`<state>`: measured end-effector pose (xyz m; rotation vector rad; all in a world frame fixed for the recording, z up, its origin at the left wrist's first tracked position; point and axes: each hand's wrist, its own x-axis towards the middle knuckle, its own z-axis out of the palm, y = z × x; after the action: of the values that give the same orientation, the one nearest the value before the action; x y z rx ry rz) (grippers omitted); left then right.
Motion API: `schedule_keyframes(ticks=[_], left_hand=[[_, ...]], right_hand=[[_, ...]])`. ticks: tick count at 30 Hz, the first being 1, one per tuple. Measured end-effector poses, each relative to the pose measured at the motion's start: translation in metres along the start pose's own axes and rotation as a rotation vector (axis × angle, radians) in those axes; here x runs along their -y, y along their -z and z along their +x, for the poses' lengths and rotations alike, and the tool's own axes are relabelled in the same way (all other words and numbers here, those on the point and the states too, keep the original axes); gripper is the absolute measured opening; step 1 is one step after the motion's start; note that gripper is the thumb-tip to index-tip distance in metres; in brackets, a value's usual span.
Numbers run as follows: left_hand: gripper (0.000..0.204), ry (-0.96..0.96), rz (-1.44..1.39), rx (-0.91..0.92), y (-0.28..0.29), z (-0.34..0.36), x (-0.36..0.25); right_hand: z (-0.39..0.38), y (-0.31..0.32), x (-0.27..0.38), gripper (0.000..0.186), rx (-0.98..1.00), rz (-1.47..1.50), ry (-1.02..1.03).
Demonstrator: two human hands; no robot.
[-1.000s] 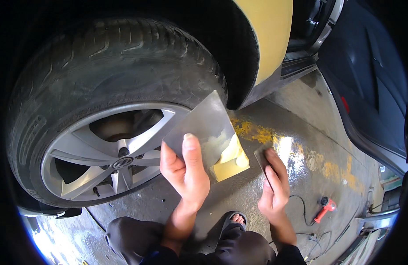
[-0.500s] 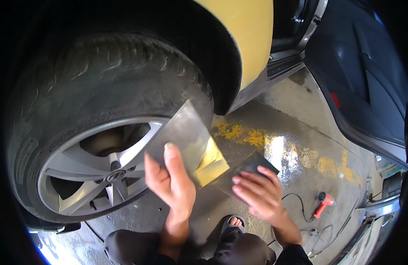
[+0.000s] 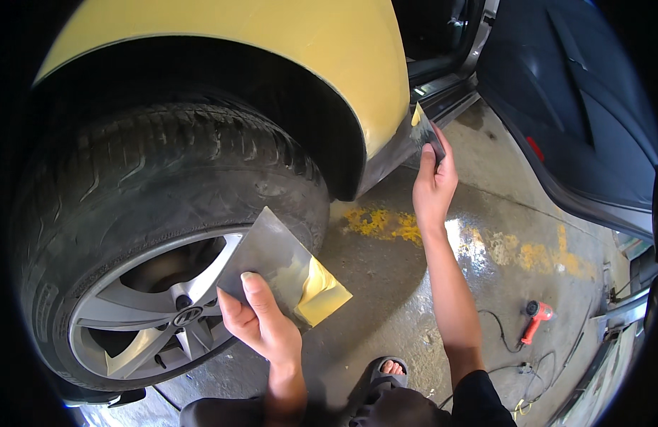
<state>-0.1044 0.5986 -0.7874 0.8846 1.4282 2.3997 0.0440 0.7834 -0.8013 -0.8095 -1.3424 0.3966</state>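
In front of the tyre (image 3: 129,164) and silver wheel rim (image 3: 129,292), my left hand (image 3: 268,320) is closed on a square metal plate (image 3: 265,256), which carries creamy yellow paste (image 3: 318,292) at its right corner. Up to the right, my right hand (image 3: 435,178) grips a thin dark spreader (image 3: 427,135) with yellow paste on its tip. The spreader is beside the lower rear part of the car's yellow body panel (image 3: 364,85); whether it touches cannot be told.
An open car door (image 3: 571,107) with dark trim stands at the right. Below it, a red corded tool (image 3: 534,324) lies on the concrete floor (image 3: 386,285) amid loose cables, near worn yellow floor markings (image 3: 378,222). My sandalled foot (image 3: 391,370) shows at the bottom.
My right hand has risen from beside the plate to the car's panel, paste now on the spreader. My left hand and plate have shifted down and left; more of the panel is in view.
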Motion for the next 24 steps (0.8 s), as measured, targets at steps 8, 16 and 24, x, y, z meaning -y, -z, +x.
schedule_keyframes(ticks=[8,16,24], left_hand=[[0.019,0.007,0.034,0.006,0.005,0.002,0.007],[0.02,0.021,-0.001,0.008,0.006,0.005,0.009],[0.021,0.036,-0.003,0.009,0.007,0.004,0.006]], right_hand=[[0.003,-0.008,-0.011,0.026,0.019,-0.128,0.09],[-0.007,-0.027,-0.012,0.028,-0.065,-0.105,0.078],[-0.025,-0.046,0.003,0.028,-0.147,-0.084,0.043]])
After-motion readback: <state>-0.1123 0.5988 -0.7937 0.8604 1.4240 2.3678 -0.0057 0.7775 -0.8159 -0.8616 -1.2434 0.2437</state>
